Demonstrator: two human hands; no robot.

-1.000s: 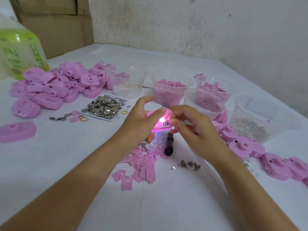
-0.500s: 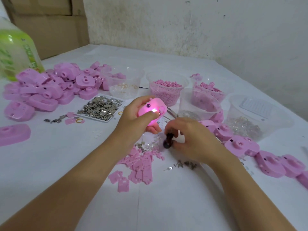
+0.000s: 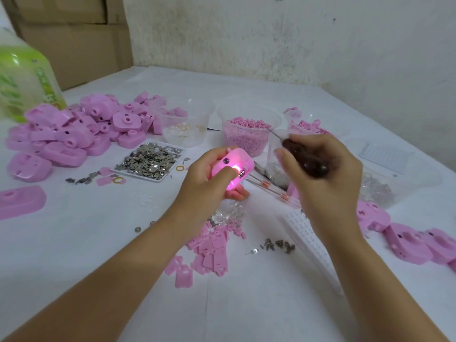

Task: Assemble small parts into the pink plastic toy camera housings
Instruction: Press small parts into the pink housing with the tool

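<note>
Left hand (image 3: 209, 186) curls around a smooth, rounded pink plastic housing (image 3: 243, 160), with the thumb pressed on its face beside a small glowing light. Right hand (image 3: 325, 183), just to its right and not touching it, grips a screwdriver (image 3: 304, 156) by the glossy dark handle, thin metal shaft pointing up-left. Beyond the left hand sits a white tray (image 3: 140, 175) of shiny metal flakes. Flat pink plates (image 3: 209, 245) lie beneath its wrist, and matte pink shells (image 3: 74, 129) are heaped far to its left.

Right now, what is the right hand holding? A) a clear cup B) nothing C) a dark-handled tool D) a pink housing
C: the right hand grips the dark-handled tool, thin shaft pointing up-left; the left hand holds the lit pink housing.
</note>
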